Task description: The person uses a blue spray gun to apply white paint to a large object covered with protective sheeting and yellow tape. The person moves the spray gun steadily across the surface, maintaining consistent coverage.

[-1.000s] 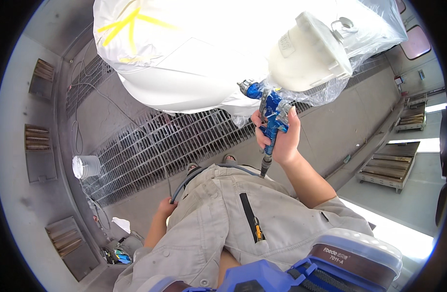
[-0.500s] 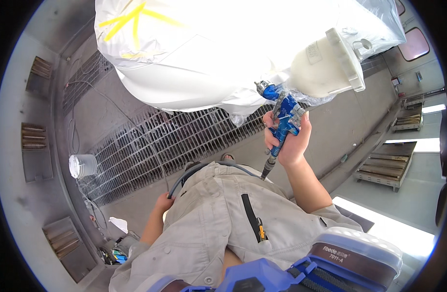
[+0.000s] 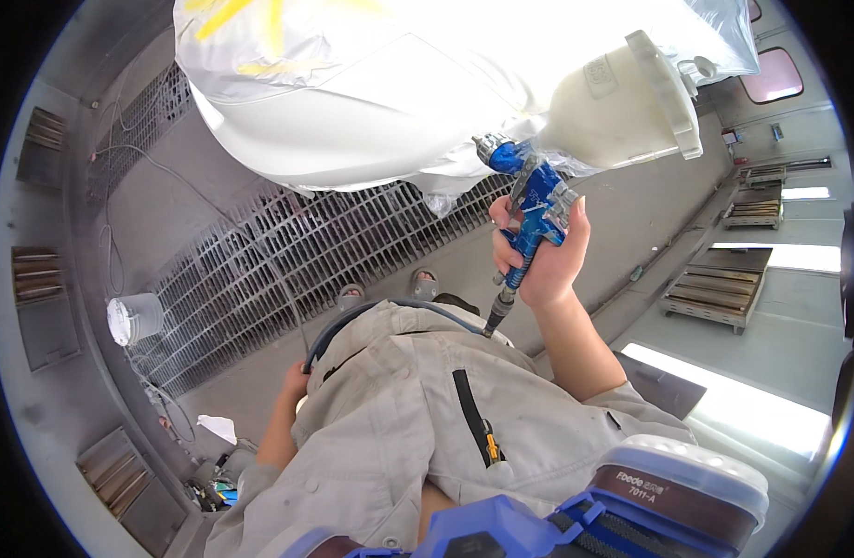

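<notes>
My right hand (image 3: 548,260) is wrapped round the grip of a blue spray gun (image 3: 538,200), fingers at its trigger side. A large whitish paint cup (image 3: 613,107) sits on the gun and tilts to the right. The nozzle points left, in front of a white car panel (image 3: 352,139) edged with clear masking film. From the gun's handle a dark air hose (image 3: 417,304) runs across my waist to the left. My left hand (image 3: 298,377) is closed round that hose at my left hip, its fingers partly hidden.
Under the panel lies a metal floor grate (image 3: 259,270). A white bucket (image 3: 135,318) stands at the left, near a thin cable (image 3: 180,181) on the floor. Louvred vents (image 3: 720,288) line the walls. Odds and ends (image 3: 213,493) lie at the lower left.
My view has shifted, and both of my feet now show below the panel. The spray gun sits slightly further left and its nozzle a little higher. Both hands keep their hold.
</notes>
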Tool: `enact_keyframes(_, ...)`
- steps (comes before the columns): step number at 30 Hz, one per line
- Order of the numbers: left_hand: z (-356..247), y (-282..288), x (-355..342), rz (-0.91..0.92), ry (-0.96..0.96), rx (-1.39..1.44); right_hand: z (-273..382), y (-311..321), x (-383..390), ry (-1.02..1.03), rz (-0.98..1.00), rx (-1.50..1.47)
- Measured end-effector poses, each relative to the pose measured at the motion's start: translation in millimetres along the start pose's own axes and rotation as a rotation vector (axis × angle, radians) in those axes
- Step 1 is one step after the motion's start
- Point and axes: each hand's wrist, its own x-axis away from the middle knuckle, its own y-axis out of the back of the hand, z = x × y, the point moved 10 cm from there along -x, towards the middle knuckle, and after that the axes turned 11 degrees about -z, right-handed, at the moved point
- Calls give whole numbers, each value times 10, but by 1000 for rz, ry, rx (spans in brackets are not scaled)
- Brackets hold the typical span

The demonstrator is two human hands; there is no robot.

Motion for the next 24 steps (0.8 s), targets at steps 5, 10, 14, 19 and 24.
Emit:
enact_keyframes(5,305,136,-99,29,67,69,-253,-199,63,-44,-88,53)
enact_keyframes(10,428,306,-351,33,52,92,-396,-438,135,-27,-134,75)
enact_keyframes(14,680,401,-584,52,21,35,-497,-561,282,11,-165,62)
enact_keyframes(19,975,525,-936,112,-49,44,-643,-657,499,54,-238,26)
enact_keyframes(24,1209,926,-1114,130,-105,-22,-882,-689,666,58,-310,-11)
